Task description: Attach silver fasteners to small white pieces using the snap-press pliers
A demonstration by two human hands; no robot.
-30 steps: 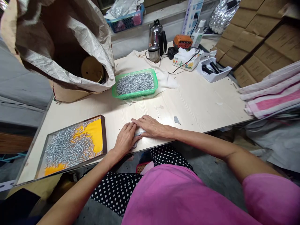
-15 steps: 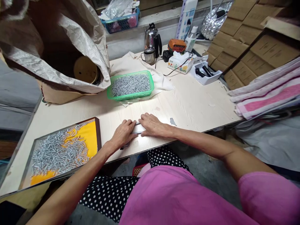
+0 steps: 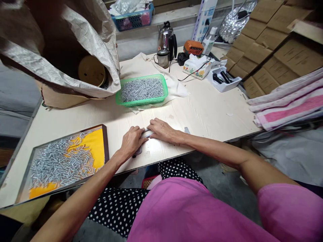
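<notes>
My left hand (image 3: 131, 140) and my right hand (image 3: 161, 130) are close together near the table's front edge. Both have fingers closed on the ends of a flat silvery strip (image 3: 147, 133), whose middle shows between them. The fingers cover the rest of it, so its exact kind is unclear. Under the left hand's heel a small dark-edged object (image 3: 137, 152) partly shows on the table. To the left lies a dark-framed tray (image 3: 105, 144) with a yellow bottom, bearing many small silvery metal pins (image 3: 63, 164). A green basket (image 3: 165, 89) full of similar pins stands beyond the hands.
A large woven sack (image 3: 111, 43) stands open at the back left. Behind are a metal kettle (image 3: 165, 37), a metal cup (image 3: 163, 58), an orange battery (image 3: 193, 47), a tissue pack (image 3: 196, 67) and a white tray (image 3: 227, 86). Cardboard boxes (image 3: 264, 50) and folded towels (image 3: 290, 112) line the right.
My hands have shifted slightly up in the view and closer together. The strip between them shows narrower and tilted, and more of the small object under my left hand shows.
</notes>
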